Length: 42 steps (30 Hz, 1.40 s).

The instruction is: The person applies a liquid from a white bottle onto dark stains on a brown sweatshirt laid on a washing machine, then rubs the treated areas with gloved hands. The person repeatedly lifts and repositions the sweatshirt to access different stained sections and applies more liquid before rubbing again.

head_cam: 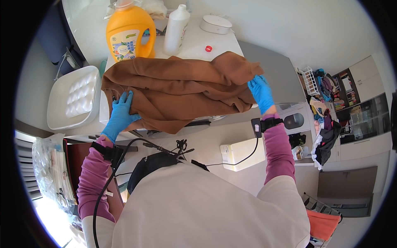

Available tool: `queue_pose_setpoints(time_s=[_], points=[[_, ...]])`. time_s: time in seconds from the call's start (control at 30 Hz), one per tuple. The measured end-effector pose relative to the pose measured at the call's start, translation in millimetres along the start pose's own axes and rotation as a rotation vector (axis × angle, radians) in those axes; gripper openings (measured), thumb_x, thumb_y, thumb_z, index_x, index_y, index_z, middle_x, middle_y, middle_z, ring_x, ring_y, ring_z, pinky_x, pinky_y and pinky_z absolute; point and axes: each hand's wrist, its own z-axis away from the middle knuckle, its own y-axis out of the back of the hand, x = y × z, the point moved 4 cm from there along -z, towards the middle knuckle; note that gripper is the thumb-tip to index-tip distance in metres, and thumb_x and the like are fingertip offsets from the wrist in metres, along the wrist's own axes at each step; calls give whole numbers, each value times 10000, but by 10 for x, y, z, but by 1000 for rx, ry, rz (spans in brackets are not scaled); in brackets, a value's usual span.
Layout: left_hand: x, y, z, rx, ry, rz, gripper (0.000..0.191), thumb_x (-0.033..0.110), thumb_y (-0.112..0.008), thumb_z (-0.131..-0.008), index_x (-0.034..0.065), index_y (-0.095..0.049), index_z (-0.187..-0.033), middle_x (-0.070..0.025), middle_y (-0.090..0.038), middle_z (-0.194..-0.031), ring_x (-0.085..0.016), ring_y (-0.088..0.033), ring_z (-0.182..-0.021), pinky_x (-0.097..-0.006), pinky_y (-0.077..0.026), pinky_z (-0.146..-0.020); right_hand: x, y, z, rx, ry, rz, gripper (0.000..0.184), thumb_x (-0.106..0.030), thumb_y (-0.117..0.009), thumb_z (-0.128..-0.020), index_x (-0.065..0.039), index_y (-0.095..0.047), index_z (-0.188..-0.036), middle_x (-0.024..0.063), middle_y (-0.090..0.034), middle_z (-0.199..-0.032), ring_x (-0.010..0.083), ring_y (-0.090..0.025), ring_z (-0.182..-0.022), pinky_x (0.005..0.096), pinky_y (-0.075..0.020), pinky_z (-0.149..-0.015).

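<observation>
A brown long-sleeved garment [173,93], probably a sweatshirt, lies in loose folds across the front of a white table [194,38]. Its neckline seems to be at the left end. Over that end my left hand [119,114], in a blue glove, rests on the cloth with its fingers spread. My right hand [261,93], gloved the same way, grips the cloth at the right end, beside what looks like a sleeve cuff. Part of the garment hangs over the table's near edge.
Behind the garment stand a yellow detergent jug [131,32] and a white bottle [177,31]. Near them are a red ring-shaped cap [208,49] and a white oval device [216,24]. A white basin [73,97] is at left. Black cables [100,192] run from my wrists.
</observation>
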Motion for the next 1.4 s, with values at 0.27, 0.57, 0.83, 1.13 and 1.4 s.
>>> queue_pose_setpoints(time_s=[0.27,0.57,0.83,1.13,1.4], points=[[4,19,0,-2,-21,33,1028,373,-797,-674,84,-255,-1498,-252,-308,-1472,-474,-392,-1230,-486,-301,-1077,-149,255,-34,168,60,78,225,-105,-529,-963,-78,-541,-1186,62,-572,-1160,204,-572,-1089,364,-472,-969],[45,58,6,-30,1,26,1039,419,-793,-667,83,-261,-1494,-251,-296,-1483,-496,-349,-1279,-524,-246,-1105,122,822,-54,446,-174,521,134,-192,-616,-931,-85,-578,-1004,14,-578,-741,106,-516,-561,240,-446,-521],[42,41,8,11,22,61,1016,467,-797,-653,81,-328,-1468,-223,-339,-1461,-477,-437,-1195,-521,-278,-1075,208,-565,350,-85,168,847,114,-163,-640,-916,-76,-594,-973,-3,-588,-849,77,-511,-682,227,-457,-619],[-8,259,131,144,35,660,1023,161,-802,-738,42,-148,-1516,-227,-382,-1445,-317,-438,-1291,-372,-330,-1096,957,-1589,848,-809,244,1416,490,-147,-696,-826,-120,-558,-1296,108,-477,-1377,289,-431,-1294,372,-363,-1085],[-332,305,430,46,299,1534,748,-21,-676,-811,-22,-298,-1457,-136,-503,-1352,-189,-526,-1189,-291,-430,-1009,1076,-1435,732,-827,151,1331,504,-125,-698,-825,-86,-543,-1303,125,-429,-1434,276,-383,-1348,364,-328,-1116]])
